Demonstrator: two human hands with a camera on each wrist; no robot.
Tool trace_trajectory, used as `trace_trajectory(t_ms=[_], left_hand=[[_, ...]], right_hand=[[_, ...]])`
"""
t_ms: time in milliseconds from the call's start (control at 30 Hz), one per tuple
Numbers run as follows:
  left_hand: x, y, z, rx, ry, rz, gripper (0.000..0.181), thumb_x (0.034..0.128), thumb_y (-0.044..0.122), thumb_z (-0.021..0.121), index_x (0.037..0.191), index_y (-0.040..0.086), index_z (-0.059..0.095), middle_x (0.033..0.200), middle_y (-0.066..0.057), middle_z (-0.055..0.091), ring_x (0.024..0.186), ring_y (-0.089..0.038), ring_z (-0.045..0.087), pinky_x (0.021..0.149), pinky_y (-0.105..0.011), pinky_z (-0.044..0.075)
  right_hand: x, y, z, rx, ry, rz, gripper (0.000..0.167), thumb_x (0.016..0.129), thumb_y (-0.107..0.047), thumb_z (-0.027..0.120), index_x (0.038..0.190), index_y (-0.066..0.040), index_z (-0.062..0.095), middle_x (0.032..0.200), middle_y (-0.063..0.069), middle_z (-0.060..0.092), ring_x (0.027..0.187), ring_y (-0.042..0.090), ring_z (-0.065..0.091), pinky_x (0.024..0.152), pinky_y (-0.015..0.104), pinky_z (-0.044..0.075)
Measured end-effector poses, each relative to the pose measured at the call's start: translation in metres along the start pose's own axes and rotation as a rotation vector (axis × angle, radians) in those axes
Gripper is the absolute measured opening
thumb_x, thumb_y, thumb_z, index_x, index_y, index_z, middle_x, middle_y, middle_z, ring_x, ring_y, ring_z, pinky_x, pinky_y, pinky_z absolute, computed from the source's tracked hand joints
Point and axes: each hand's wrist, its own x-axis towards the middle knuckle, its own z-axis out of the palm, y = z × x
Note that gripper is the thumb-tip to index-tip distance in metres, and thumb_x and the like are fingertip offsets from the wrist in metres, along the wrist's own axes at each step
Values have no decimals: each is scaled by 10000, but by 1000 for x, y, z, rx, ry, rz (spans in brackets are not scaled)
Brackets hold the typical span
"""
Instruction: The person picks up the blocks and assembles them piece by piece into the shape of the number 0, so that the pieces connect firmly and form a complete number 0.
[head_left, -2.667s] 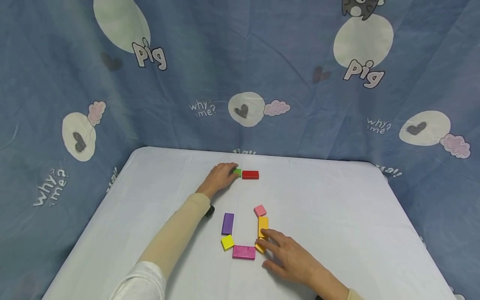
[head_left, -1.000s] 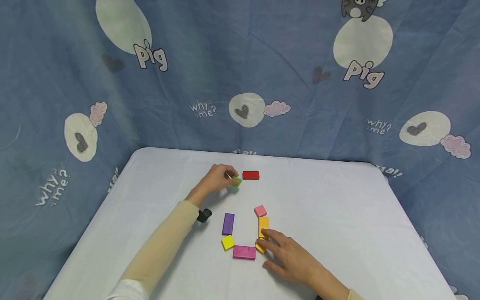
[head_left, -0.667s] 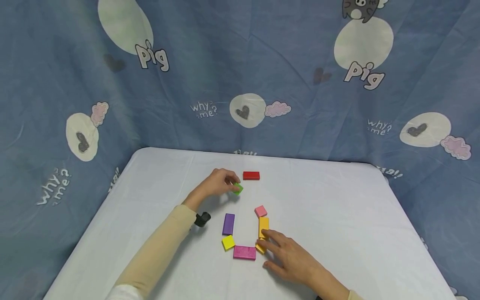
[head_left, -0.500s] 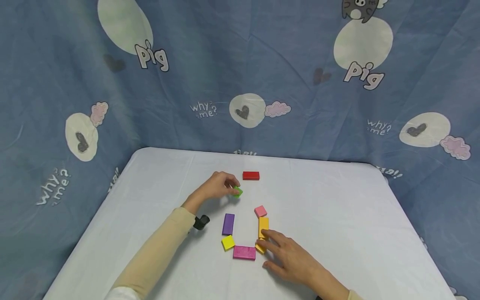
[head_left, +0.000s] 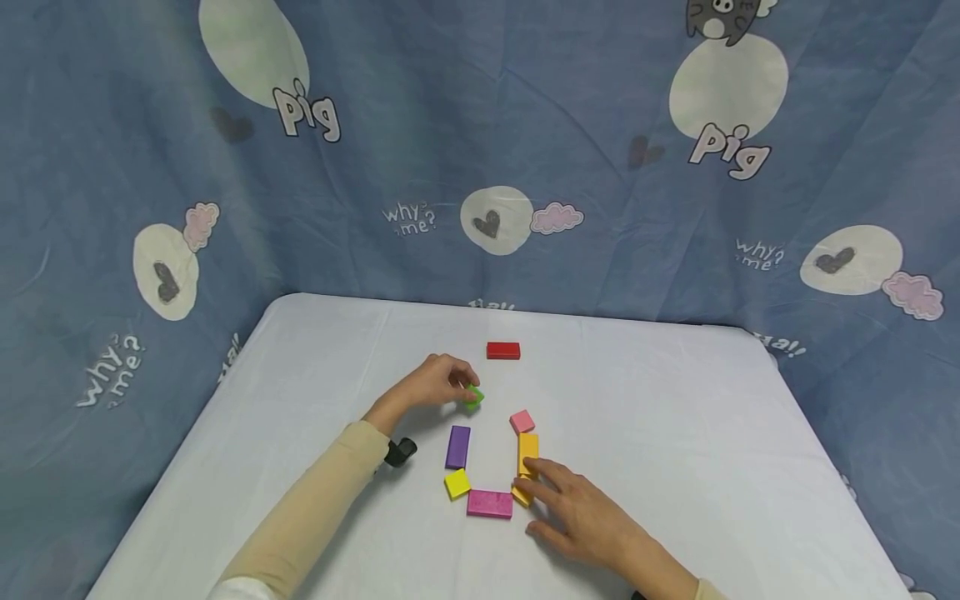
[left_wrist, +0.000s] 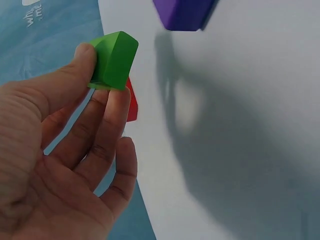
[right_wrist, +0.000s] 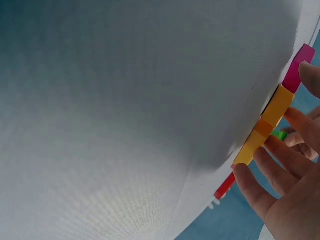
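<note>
My left hand pinches a small green block between thumb and fingertips, above the table beyond the purple block. My right hand rests with extended fingers at the orange blocks, its fingertips on or close against them. A pink block touches the far end of the orange ones. The magenta block lies at the near side, with the yellow block at its left corner and the purple block above that. Together these blocks form a U shape, its gap on the far side.
A red block lies alone toward the far edge of the white table. A blue printed curtain hangs behind the table and around its sides.
My left hand has lifted the green block from beside the red one and brought it nearer, toward the purple block. The right hand has stayed in place.
</note>
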Motion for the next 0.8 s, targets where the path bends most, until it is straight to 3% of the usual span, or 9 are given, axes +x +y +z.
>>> trace_trajectory(t_ms=[800], left_hand=[[-6,-9,13,2,-33,-31,165,861,179,765,1002,97,740,849,60,673,793,-80,610,764,-279,509]], right_hand=[[-1,1,1,8,21,-19,539,924,-410,661,1409,-219,526,1489,72,397,1315,253,444,974,461,465]])
